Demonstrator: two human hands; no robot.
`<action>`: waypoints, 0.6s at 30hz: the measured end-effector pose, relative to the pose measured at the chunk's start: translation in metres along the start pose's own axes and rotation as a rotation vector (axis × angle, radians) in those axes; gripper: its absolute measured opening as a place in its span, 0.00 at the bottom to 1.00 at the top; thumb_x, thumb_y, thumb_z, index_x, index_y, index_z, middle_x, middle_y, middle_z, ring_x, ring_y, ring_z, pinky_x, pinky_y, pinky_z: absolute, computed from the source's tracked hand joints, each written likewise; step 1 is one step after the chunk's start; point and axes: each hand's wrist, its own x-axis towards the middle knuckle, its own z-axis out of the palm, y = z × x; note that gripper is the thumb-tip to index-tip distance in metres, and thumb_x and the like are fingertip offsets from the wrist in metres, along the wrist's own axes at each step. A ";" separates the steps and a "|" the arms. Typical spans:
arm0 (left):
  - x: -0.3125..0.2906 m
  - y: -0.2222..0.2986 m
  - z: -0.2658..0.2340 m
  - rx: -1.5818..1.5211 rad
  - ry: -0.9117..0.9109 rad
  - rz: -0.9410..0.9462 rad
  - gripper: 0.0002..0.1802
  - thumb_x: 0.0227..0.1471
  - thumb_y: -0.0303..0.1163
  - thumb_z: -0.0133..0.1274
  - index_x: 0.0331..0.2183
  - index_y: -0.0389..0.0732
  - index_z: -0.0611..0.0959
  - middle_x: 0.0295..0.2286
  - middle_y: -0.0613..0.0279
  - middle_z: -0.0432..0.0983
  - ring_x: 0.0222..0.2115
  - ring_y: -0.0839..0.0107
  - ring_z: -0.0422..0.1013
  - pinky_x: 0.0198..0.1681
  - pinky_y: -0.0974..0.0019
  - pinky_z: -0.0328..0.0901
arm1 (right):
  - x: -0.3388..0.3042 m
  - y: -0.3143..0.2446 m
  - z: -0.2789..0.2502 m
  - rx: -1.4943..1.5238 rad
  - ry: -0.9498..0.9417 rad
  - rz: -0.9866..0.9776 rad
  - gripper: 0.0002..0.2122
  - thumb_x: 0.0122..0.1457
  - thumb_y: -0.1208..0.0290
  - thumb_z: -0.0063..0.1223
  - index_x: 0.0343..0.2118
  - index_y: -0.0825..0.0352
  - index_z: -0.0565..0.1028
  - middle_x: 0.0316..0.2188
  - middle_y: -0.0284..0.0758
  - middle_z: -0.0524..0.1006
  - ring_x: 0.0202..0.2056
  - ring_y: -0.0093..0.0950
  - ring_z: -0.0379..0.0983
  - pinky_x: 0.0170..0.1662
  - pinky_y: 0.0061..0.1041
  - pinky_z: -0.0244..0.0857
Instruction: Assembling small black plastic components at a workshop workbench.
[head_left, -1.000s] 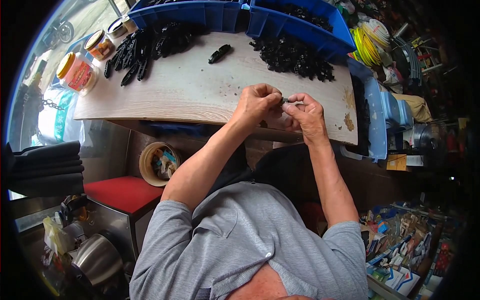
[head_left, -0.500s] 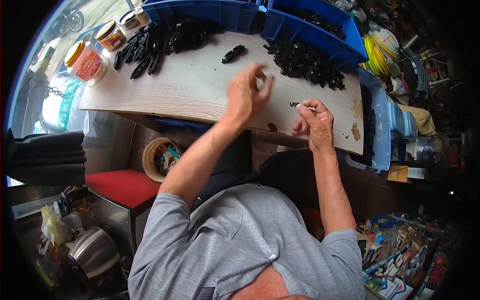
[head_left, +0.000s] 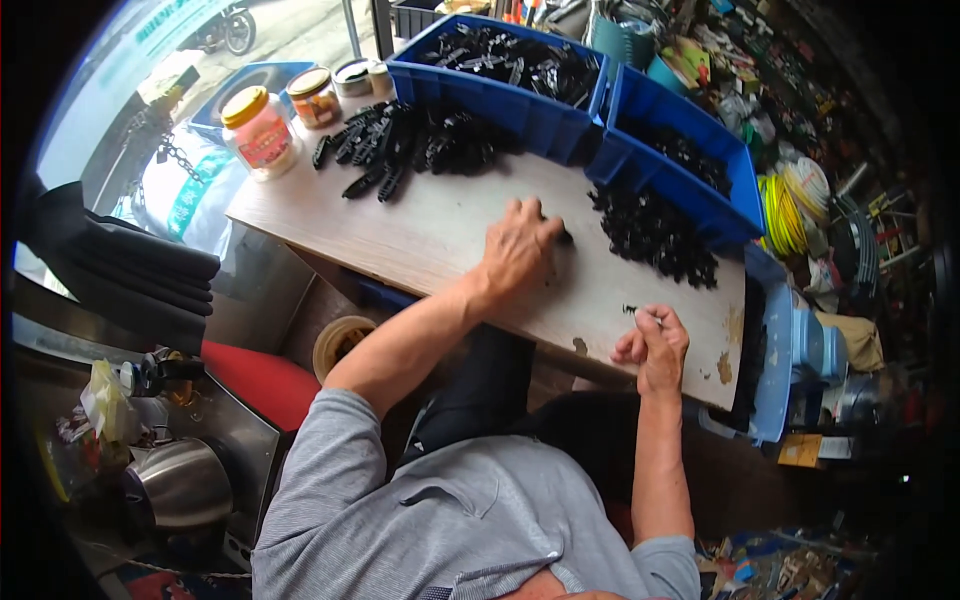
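Note:
My left hand [head_left: 520, 245] is low over the middle of the table, its fingers curled down around a long black plastic part [head_left: 566, 237]. Most of that part is hidden under the hand. My right hand [head_left: 655, 345], near the table's front edge, pinches a small black plastic piece [head_left: 630, 309] between thumb and index finger, with its end sticking out to the left. A heap of long slotted black parts [head_left: 380, 150] lies at the table's back left. To the right spreads a heap of small black pieces [head_left: 655, 235].
Two blue bins [head_left: 490, 105] of black parts line the back of the table [head_left: 400, 235]. A yellow-lidded jar [head_left: 262, 135] stands at its left end. A light-blue crate [head_left: 770, 345] sits beyond the right edge. Below the front edge is a waste bucket [head_left: 325, 350].
The view has shifted, so the table sits lower in the picture. My left hand has come down onto the lone long black part. My right hand keeps its pinch on the small piece.

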 end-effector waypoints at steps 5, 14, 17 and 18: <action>-0.026 0.021 -0.002 -0.062 -0.053 0.031 0.10 0.51 0.38 0.56 0.35 0.45 0.77 0.29 0.55 0.72 0.32 0.54 0.70 0.32 0.55 0.67 | 0.001 0.000 0.005 0.057 0.018 0.003 0.09 0.56 0.68 0.61 0.34 0.64 0.72 0.09 0.29 0.66 0.15 0.23 0.70 0.17 0.26 0.71; -0.037 0.042 -0.007 -0.102 -0.091 -0.016 0.11 0.47 0.30 0.56 0.37 0.43 0.78 0.33 0.56 0.72 0.37 0.55 0.69 0.37 0.57 0.68 | -0.002 0.002 0.007 0.093 -0.003 0.002 0.09 0.57 0.67 0.60 0.34 0.63 0.72 0.09 0.29 0.66 0.15 0.24 0.71 0.16 0.27 0.70; -0.036 0.038 0.005 -0.122 -0.046 -0.053 0.11 0.45 0.27 0.56 0.36 0.43 0.78 0.34 0.56 0.72 0.38 0.54 0.69 0.38 0.57 0.68 | -0.003 0.003 0.000 0.037 0.029 -0.040 0.09 0.59 0.65 0.57 0.34 0.62 0.71 0.09 0.29 0.66 0.15 0.25 0.70 0.18 0.29 0.72; -0.038 0.038 0.010 -0.134 -0.015 -0.053 0.11 0.45 0.26 0.57 0.35 0.43 0.78 0.34 0.56 0.73 0.38 0.53 0.68 0.39 0.57 0.68 | -0.004 0.004 0.000 0.034 0.043 -0.013 0.09 0.59 0.65 0.57 0.34 0.62 0.71 0.09 0.29 0.66 0.15 0.25 0.70 0.18 0.29 0.72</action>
